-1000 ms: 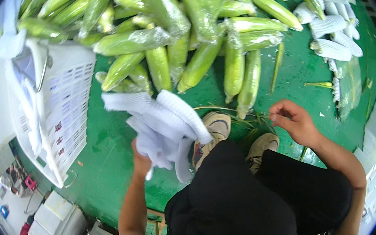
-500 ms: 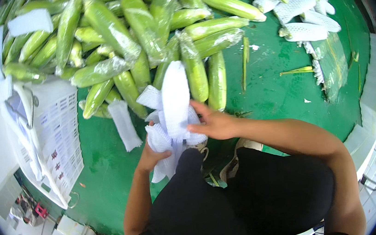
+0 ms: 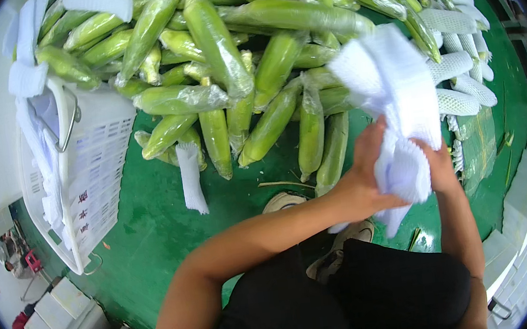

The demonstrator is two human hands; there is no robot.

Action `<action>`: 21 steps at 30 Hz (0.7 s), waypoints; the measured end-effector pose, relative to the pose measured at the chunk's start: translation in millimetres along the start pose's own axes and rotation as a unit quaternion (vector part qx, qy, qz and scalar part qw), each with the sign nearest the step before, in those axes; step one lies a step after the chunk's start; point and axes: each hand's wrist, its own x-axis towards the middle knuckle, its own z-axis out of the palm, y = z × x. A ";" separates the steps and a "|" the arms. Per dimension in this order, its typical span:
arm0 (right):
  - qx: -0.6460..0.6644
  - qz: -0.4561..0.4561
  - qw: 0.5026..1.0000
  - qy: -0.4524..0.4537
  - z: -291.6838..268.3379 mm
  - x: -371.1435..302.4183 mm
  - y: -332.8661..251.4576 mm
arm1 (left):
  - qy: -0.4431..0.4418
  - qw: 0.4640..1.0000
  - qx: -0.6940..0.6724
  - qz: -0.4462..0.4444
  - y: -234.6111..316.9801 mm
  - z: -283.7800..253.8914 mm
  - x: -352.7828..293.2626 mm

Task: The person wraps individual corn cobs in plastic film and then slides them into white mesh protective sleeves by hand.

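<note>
In front of me on the right, both hands hold a bundle of white foam net sleeves [image 3: 408, 93], partly smeared by motion. My left hand [image 3: 371, 168] is closed around the bundle's left side, its fingertips partly hidden. On the other side my right hand [image 3: 439, 167] grips the sleeves near their lower end. Just beyond lies a heap of green corn ears [image 3: 213, 37] wrapped in clear film. One loose foam net sleeve [image 3: 192, 179] lies at the heap's near edge, with another foam net sleeve [image 3: 99, 2] on top at the far left.
A white plastic basket [image 3: 93, 177] with a wire handle stands at left, more sleeves hanging over its rim. Corn ears in foam nets [image 3: 454, 65] are piled at far right, beside a film-wrapped green pack [image 3: 477, 146]. Leaf scraps lie on the green floor [image 3: 155, 242].
Both hands have carried the bundle of foam net sleeves to the right, toward the netted corn. The view has shifted a little, and the left forearm now reaches across my knees.
</note>
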 end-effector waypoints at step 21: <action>-0.348 -0.147 0.925 0.046 -72.3 -6.5 -12.8 | 0.351 0.727 0.549 -0.217 -60.4 -236.5 -218.9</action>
